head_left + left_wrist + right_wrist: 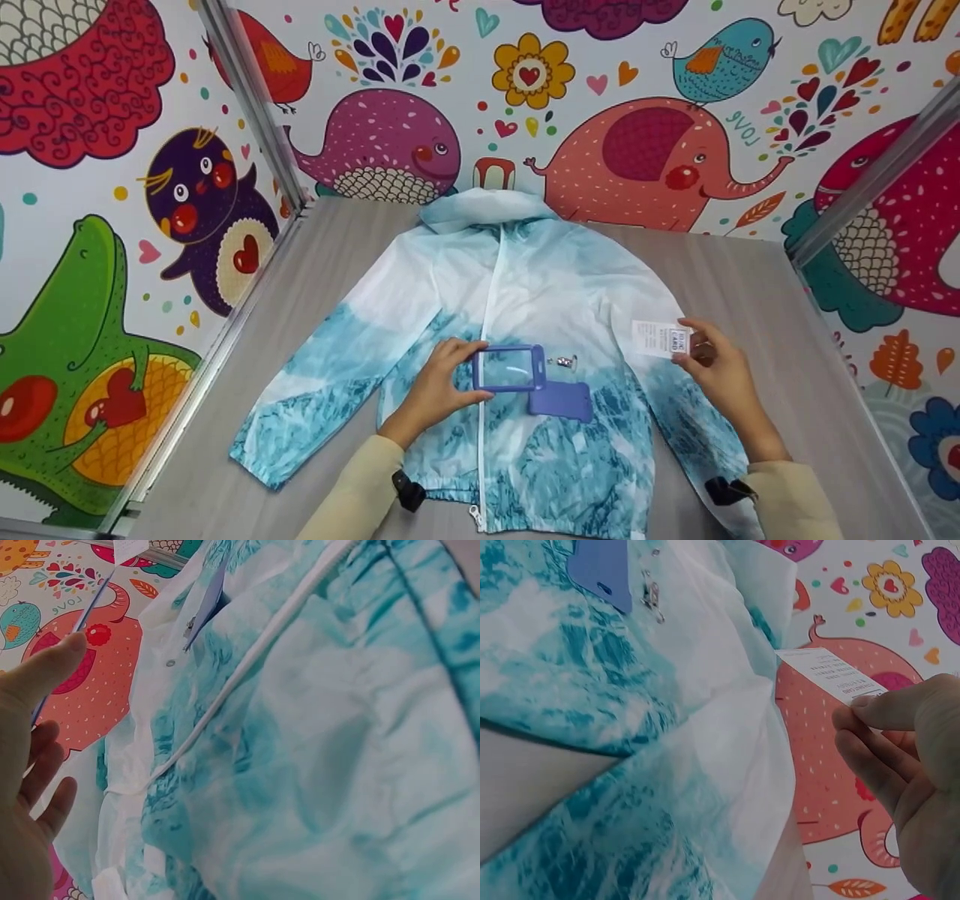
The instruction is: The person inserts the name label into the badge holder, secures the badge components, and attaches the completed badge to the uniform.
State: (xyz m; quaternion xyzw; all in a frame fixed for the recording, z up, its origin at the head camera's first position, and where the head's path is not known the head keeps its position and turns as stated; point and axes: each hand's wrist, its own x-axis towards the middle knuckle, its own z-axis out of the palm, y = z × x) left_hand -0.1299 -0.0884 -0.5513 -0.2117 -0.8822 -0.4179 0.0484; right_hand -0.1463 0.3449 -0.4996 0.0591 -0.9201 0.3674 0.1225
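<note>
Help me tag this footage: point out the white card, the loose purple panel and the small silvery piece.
White card [658,340], head view: middle of its printed face.
Loose purple panel [561,401], head view: middle of its flat side.
Small silvery piece [565,361], head view: its shiny middle.

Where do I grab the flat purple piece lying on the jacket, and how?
Probably pinch the long edges of the purple piece at its right end, coming from the right in the head view: it's thin, lying flat on the jacket, and the left hand's frame crowds its left end.
</note>
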